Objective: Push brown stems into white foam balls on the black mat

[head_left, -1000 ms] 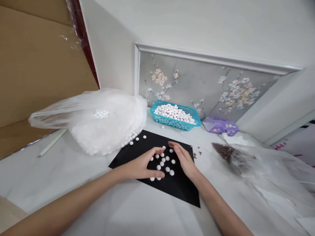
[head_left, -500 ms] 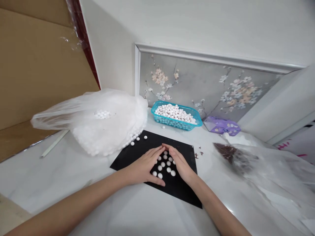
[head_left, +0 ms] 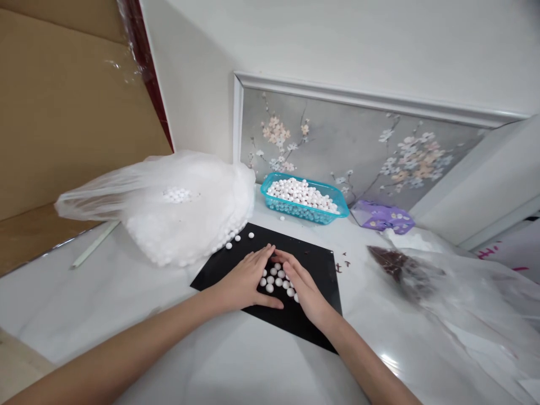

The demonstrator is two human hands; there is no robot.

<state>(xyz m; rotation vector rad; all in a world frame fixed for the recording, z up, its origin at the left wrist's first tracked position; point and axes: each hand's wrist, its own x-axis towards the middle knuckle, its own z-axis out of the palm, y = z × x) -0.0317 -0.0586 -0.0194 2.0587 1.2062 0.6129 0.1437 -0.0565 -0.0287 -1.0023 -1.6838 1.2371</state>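
Several small white balls (head_left: 279, 282) lie in a loose cluster on a black sheet (head_left: 295, 326). My left hand (head_left: 248, 281) curves along their left side, thumb stretched out toward me and fingers extended. Along their right side rests my right hand (head_left: 306, 289), its fingers reaching forward and inward. The fingertips of both hands come close together at the far end of the cluster, so the balls are hemmed in between the palms. Neither hand grips anything. A few stray balls (head_left: 237, 238) sit near the sheet's far left corner.
Behind the sheet stands a blue plastic basket (head_left: 270, 201) full of white balls. A large clear bag (head_left: 189, 208) of white balls takes up the left. To the right lie brown bits (head_left: 338, 269), a bag of brown pieces (head_left: 392, 263) and a purple packet (head_left: 383, 216).
My hands have shifted slightly left, and the right has come inward. The balls between them are bunched closer together. The far balls and the basket stay in place.
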